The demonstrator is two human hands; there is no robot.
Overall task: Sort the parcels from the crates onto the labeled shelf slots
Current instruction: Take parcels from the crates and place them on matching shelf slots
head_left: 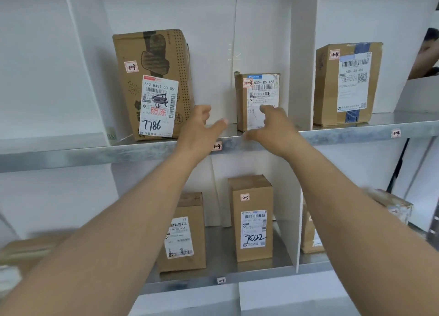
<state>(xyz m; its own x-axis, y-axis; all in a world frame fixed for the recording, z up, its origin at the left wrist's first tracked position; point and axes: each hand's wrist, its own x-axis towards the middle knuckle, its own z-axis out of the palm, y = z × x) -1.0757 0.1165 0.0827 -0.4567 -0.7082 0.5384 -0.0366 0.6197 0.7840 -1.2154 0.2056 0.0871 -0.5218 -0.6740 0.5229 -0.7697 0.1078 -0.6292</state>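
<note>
The small parcel (259, 97) is standing upright at the right end of the upper shelf (344, 135), just beside the divider (303, 54), straight ahead of the nearer right hand (273, 125), which is reaching spread and empty, the left hand (202, 128) likewise open alongside.

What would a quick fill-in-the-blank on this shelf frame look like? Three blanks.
The tall parcel has ____ handwritten on its label. The small parcel by the right hand stands to the ____ of the tall one. The left hand, between them, holds ____.
Missing words: 7786; right; nothing.
</note>
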